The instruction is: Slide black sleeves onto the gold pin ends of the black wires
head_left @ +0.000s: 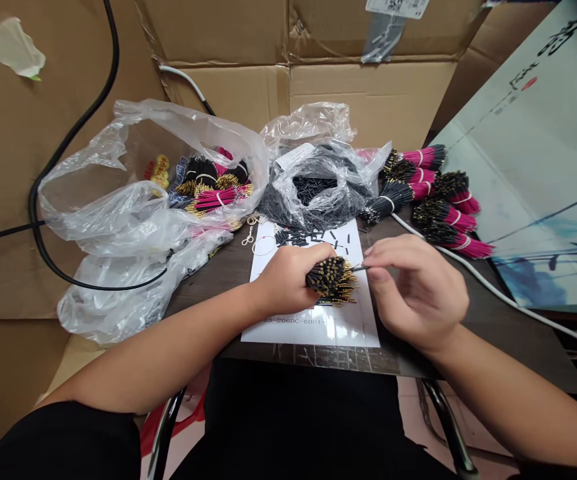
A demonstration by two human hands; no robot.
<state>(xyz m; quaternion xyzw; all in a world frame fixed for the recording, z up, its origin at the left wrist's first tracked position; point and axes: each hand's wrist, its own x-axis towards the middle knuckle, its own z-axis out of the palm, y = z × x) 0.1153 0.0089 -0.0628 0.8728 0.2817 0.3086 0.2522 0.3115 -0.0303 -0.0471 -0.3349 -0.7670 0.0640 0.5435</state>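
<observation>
My left hand (291,279) is wrapped round a thick bundle of black wires (332,279), whose gold-coloured metal ends point towards my right side. Between thumb and forefinger, my right hand (416,287) pinches a small black sleeve (362,268). The sleeve's tip is at the gold ends of the bundle; I cannot tell whether it sits over one of them. Beneath both hands lies a printed white sheet (288,333). Loose black sleeves (293,237) are scattered on its far part, just beyond my left hand.
An open clear bag (313,190) full of black sleeves stands behind the sheet. Tied pink and black wire bundles (456,217) lie at the right, beside a white cable (488,283). A larger plastic bag (148,220) with more bundles is at the left. Cardboard (368,93) walls the back.
</observation>
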